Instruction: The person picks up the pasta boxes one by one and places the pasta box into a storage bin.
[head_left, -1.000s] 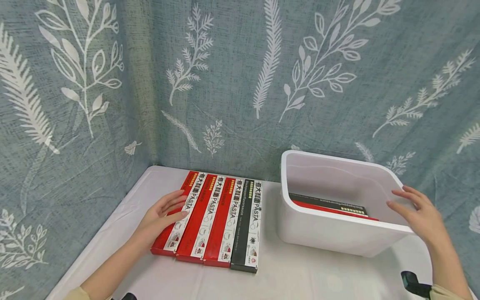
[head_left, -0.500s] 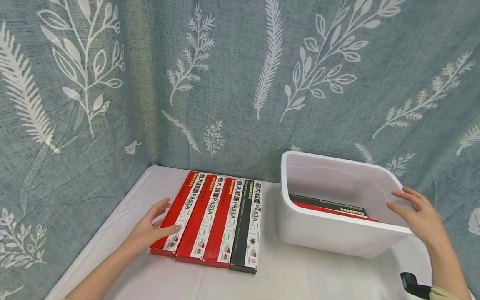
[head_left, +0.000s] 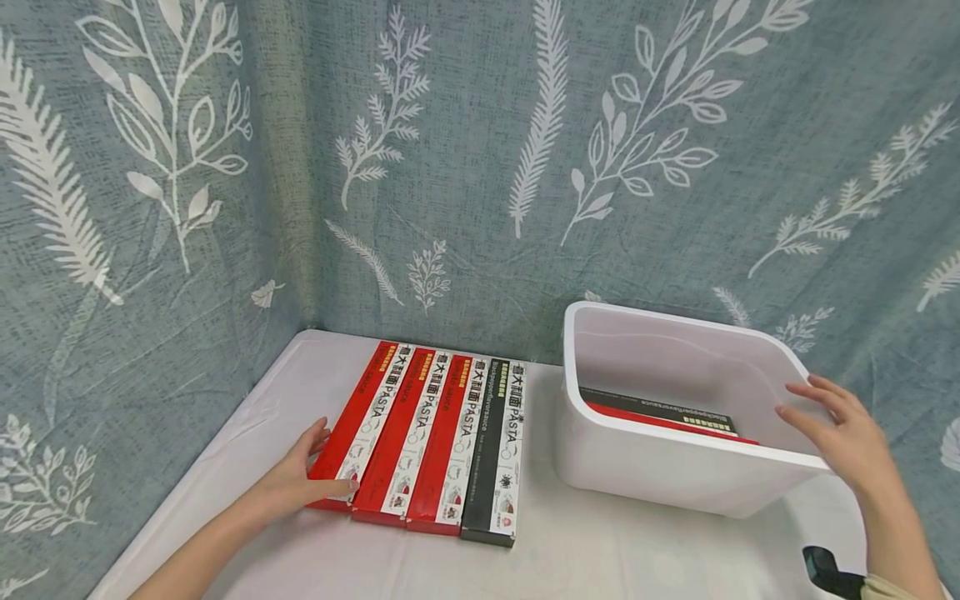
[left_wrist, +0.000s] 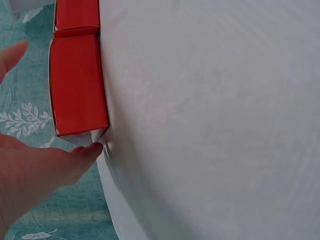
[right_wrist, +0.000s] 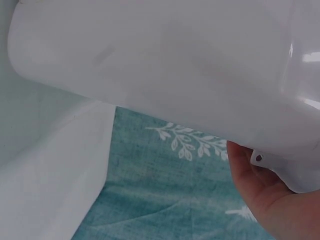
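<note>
My left hand (head_left: 281, 487) is at the near end of the leftmost red pasta box (head_left: 356, 408), its thumb over the top face and its fingers along the left side. The left wrist view shows the fingertips (left_wrist: 95, 148) low against the box's bottom corner, near the cloth; the thumb stands apart from the red end (left_wrist: 77, 85). My right hand (head_left: 847, 429) holds the right rim of a white plastic bin (head_left: 637, 462), fingers bent over the edge. In the right wrist view, part of those fingers (right_wrist: 245, 170) is hidden behind the bin wall.
Beside the leftmost box lie two more red pasta boxes (head_left: 390, 442) (head_left: 442, 442) and a black one (head_left: 483, 458), side by side. Inside the bin are a black box (head_left: 652, 406) and a red box (head_left: 667, 421). A patterned curtain (head_left: 465, 208) hangs behind the white-covered table (head_left: 585, 550).
My left hand has moved toward me along the leftmost red box, from its middle to its near end, and lowered to its side. The right hand stays at the bin's rim.
</note>
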